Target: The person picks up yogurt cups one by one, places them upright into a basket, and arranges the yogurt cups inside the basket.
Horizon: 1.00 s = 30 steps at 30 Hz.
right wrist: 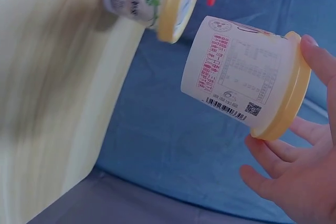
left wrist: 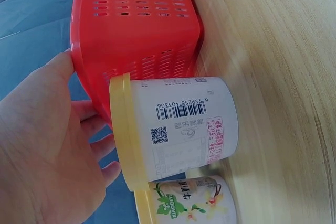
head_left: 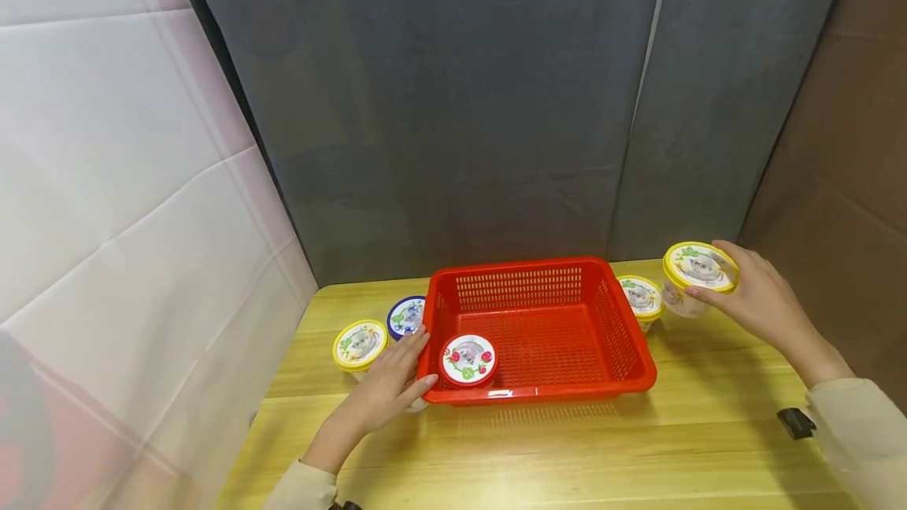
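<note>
My right hand (head_left: 765, 297) grips a yellow-lidded tub (head_left: 697, 278) by its lid, thumb on one side and fingers on the other. In the right wrist view the tub (right wrist: 239, 72) is held off the table. My left hand (head_left: 383, 388) is at the left side of the red plastic basket (head_left: 538, 393), thumb tip on its rim. A yellow-lidded tub (left wrist: 181, 124) stands beneath that hand, against the basket's side; the hand mostly hides it in the head view. A red-lidded tub (head_left: 469, 360) with a raspberry picture sits in the basket's front left corner.
Left of the basket stand a yellow-lidded tub (head_left: 360, 345) and a blue-lidded tub (head_left: 406, 316). Another yellow-lidded tub (head_left: 641, 297) stands by its right wall. A grey curtain (head_left: 453, 140) closes off the back; a small black object (head_left: 796, 423) lies near the right sleeve.
</note>
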Available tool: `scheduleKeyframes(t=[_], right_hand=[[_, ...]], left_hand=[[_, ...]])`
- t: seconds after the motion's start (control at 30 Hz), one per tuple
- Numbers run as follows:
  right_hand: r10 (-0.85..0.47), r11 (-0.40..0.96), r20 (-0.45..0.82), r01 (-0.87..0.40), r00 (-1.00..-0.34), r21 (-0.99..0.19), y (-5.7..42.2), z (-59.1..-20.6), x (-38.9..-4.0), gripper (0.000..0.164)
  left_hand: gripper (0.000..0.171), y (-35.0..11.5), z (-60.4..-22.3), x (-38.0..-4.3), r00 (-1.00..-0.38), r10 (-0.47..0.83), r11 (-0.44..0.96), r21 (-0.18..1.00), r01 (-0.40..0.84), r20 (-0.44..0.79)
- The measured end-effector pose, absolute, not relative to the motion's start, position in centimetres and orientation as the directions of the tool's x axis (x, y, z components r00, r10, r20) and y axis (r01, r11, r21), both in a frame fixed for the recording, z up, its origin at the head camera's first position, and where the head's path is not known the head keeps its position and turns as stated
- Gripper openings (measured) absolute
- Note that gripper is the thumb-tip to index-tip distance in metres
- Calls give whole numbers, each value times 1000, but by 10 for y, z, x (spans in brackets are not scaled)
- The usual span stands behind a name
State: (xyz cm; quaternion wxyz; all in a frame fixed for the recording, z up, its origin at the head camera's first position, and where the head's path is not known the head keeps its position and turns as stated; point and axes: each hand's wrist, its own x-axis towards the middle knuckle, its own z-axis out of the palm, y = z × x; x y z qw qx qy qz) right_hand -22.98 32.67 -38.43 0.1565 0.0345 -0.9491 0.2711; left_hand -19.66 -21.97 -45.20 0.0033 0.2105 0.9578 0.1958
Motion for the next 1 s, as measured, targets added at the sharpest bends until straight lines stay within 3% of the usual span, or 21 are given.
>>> scheduleKeyframes(t=[0.6, 1.0], right_hand=[[-127, 785, 336, -301, -933, -541, 253, -365, -235, 89], [-247, 705, 302, -385, -921, -595, 197, -377, -234, 86]], left_hand=[[75, -220, -452, -199, -908, 412, 833, 372, 409, 75], [74, -221, -454, -199, -907, 411, 834, 364, 414, 91]])
